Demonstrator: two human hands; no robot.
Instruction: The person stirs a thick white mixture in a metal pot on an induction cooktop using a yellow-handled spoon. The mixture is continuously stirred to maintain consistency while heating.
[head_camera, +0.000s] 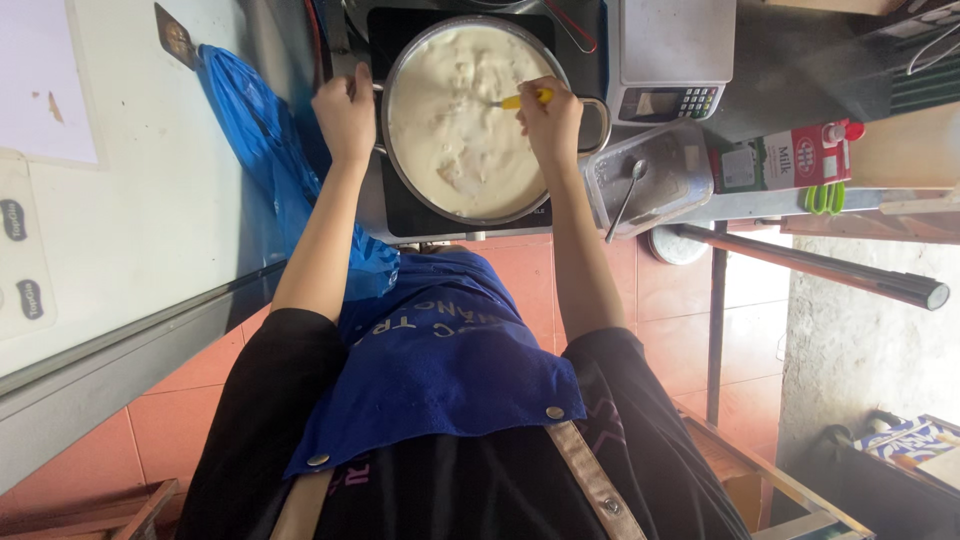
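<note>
Blue apron (440, 370) below; yellow-handled utensil (527, 99) half-sunk in pot (465, 120).

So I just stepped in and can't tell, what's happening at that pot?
A person stands over a large metal pot of creamy white liquid on a cooktop. Their right hand holds a yellow-handled utensil dipped into the liquid, while the left hand grips the pot's handle. A spoon rests in a metal container nearby.

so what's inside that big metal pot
The pot is nearly full of creamy white liquid with pale lumps. The right hand holds a yellow-handled utensil in it; its submerged end is hidden.
</note>
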